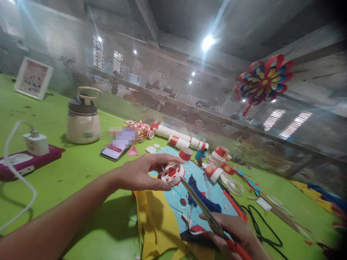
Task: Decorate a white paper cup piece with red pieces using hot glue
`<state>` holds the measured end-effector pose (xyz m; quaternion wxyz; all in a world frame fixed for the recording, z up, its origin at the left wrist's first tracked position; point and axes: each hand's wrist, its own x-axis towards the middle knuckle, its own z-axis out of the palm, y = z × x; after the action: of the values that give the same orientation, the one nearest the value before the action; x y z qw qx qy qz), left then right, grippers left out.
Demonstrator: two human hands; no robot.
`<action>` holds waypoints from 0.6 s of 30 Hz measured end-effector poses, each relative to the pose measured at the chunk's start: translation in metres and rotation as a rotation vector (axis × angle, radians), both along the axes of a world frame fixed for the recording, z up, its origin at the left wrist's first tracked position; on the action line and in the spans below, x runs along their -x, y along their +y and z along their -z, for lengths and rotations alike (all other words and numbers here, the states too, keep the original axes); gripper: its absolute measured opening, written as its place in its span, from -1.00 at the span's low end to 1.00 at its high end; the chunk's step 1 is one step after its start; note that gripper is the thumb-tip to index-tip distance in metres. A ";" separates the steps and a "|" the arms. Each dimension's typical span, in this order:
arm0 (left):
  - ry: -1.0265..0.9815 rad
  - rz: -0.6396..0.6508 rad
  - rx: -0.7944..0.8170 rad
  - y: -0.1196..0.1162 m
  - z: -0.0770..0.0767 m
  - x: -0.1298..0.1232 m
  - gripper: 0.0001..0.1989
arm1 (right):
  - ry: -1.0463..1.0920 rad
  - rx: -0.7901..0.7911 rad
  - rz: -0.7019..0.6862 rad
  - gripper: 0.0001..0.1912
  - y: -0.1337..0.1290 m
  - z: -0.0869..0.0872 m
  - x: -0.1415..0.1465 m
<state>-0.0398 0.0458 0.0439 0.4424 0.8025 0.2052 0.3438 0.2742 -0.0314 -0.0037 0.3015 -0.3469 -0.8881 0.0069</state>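
Observation:
My left hand (141, 171) pinches a small round white-and-red paper piece (172, 174) by its edge, thumb below and fingers above. Red shapes cover its flat face. In my right hand (240, 229) is a pair of scissors (202, 204) with red handles, its blades pointing up and left. The blade tips are close to the round piece's right edge; whether they touch it I cannot tell. Beneath both hands lies a light blue sheet (170, 202) with dark blue scraps (203, 202), over yellow material (154, 224).
Cut paper cup pieces (213, 171) and a long white-and-red roll (173, 134) lie behind. A phone (116, 148), cream flask (83, 126) and purple power strip (48, 159) stand left. A red-handled tool (234, 204) and black cord (257, 227) lie right. A colourful paper flower (264, 81) hangs above.

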 end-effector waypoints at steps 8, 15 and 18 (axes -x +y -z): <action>-0.007 -0.041 -0.025 0.000 0.000 -0.001 -0.47 | 0.072 0.200 0.002 -0.70 0.002 -0.003 0.009; -0.084 -0.054 0.002 0.002 0.002 -0.004 -0.50 | 0.077 0.309 -0.046 -0.63 0.002 -0.007 0.009; -0.163 -0.079 0.009 0.001 0.005 -0.008 -0.52 | 0.124 0.284 -0.001 -0.66 0.005 0.001 0.011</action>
<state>-0.0315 0.0472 0.0391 0.4471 0.7611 0.2016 0.4244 0.2636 -0.0269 -0.0049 0.3038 -0.3845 -0.8580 0.1540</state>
